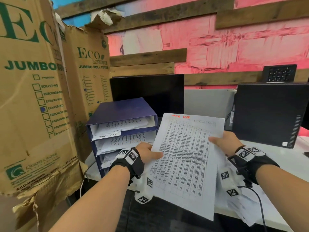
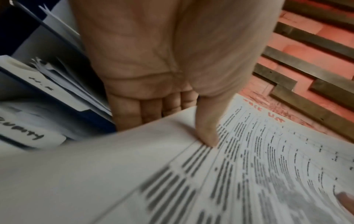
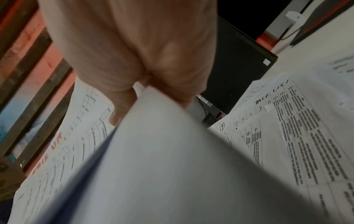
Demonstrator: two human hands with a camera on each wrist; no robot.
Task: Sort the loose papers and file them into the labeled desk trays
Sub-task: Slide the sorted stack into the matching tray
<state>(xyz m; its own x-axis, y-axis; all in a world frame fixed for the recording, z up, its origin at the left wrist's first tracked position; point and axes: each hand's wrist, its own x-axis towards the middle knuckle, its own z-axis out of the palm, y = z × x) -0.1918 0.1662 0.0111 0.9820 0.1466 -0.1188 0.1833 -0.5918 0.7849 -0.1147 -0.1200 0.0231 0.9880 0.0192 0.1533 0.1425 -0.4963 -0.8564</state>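
Note:
A printed table sheet (image 1: 184, 158) with red handwriting at its top is held in the air in front of me. My left hand (image 1: 148, 154) pinches its left edge, thumb on top (image 2: 207, 136) and fingers underneath. My right hand (image 1: 222, 142) pinches the right edge (image 3: 122, 112). The blue stacked desk trays (image 1: 123, 113) stand just left of the sheet, with paper in each tier and white handwritten labels (image 1: 107, 135) (image 2: 32, 134). More loose printed sheets (image 3: 287, 128) lie on the white desk (image 1: 275, 158) under my right hand.
Tall cardboard tissue boxes (image 1: 33, 97) crowd the left side against the trays. A dark monitor (image 1: 147, 91) stands behind the trays and a black computer tower (image 1: 267, 113) at the right. A black cable (image 1: 257, 198) hangs from my right wrist over the desk edge.

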